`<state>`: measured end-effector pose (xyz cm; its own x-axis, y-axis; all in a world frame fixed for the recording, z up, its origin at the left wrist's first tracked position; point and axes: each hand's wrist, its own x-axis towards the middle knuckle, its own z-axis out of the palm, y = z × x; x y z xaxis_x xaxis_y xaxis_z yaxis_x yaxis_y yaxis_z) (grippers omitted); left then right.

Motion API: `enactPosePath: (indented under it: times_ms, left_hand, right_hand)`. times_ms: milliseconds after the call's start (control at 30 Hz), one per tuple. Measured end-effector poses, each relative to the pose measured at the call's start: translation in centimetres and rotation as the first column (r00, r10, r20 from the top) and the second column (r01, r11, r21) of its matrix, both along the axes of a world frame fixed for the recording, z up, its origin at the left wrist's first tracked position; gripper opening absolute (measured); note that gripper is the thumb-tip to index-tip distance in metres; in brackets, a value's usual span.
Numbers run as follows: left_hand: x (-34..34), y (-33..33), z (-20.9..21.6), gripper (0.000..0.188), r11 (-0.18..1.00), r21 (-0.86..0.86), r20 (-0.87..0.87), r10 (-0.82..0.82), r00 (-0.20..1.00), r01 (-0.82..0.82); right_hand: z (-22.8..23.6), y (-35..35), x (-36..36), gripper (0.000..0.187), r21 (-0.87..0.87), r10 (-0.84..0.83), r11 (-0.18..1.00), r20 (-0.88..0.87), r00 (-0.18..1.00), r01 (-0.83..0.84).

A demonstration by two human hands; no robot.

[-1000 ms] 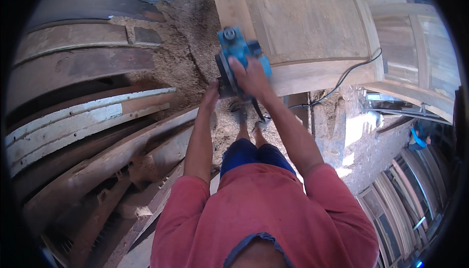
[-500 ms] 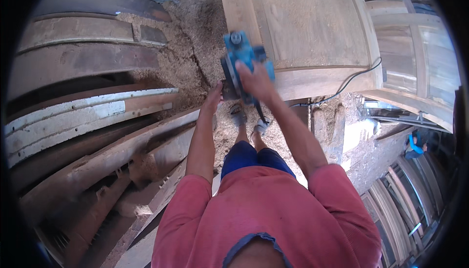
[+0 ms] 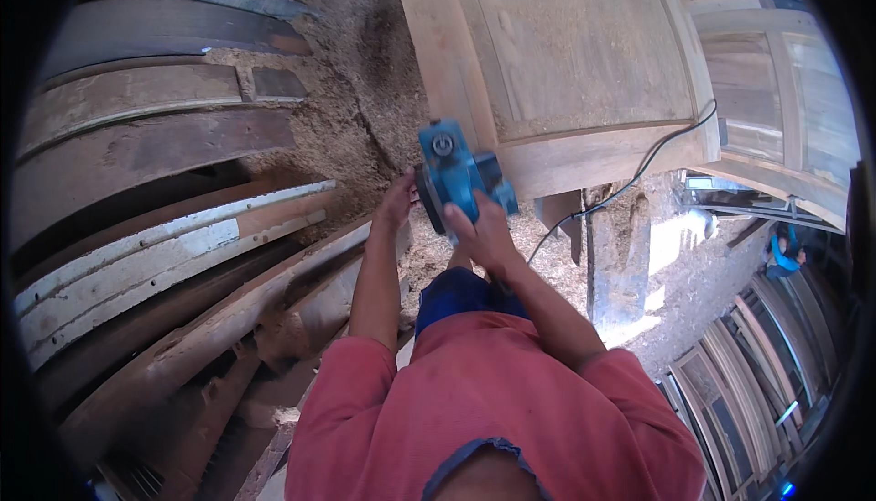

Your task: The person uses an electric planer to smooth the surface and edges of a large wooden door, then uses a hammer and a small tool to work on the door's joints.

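Observation:
A blue electric planer [image 3: 452, 168] sits at the near left corner of a pale wooden door panel [image 3: 566, 54] that lies flat in front of me. My right hand [image 3: 484, 232] is closed around the planer's rear handle. My left hand [image 3: 399, 202] is pressed against the planer's left side, its fingers hidden behind the tool. A black power cord [image 3: 630, 182] runs from the tool across the panel's near edge to the right.
Sawdust [image 3: 365, 109] covers the ground to the left of the panel. Long weathered planks [image 3: 155, 255] lie stacked on the left. More door frames [image 3: 776, 90] lean at the right, and a person in blue [image 3: 783, 253] stands far right.
The planer and both hands have come back toward me, from further up the panel's left stile down to its near corner.

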<state>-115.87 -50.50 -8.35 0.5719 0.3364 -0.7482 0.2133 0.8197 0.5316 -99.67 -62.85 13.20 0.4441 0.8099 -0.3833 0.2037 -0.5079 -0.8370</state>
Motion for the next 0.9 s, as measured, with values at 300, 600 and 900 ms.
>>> enactPosePath:
  times_ms: [300,600,900]
  left_hand:
    - [-0.3,-0.9,0.8,0.038,0.985,0.099,-0.142,0.152,0.978,-0.139]
    - [0.4,-4.3,1.5,0.041,0.873,0.474,-0.208,0.239,0.949,-0.116]
    - [3.7,-4.1,2.9,0.052,0.873,0.468,-0.397,0.066,0.916,0.140]
  right_hand:
    - [-2.1,19.4,9.2,0.067,0.159,0.020,0.987,0.042,0.999,-0.026]
    - [-3.0,11.3,9.4,0.064,0.102,0.001,0.995,-0.143,0.990,0.014]
    - [-0.3,-11.4,2.2,0.053,0.045,-0.067,0.997,0.063,0.996,0.064]
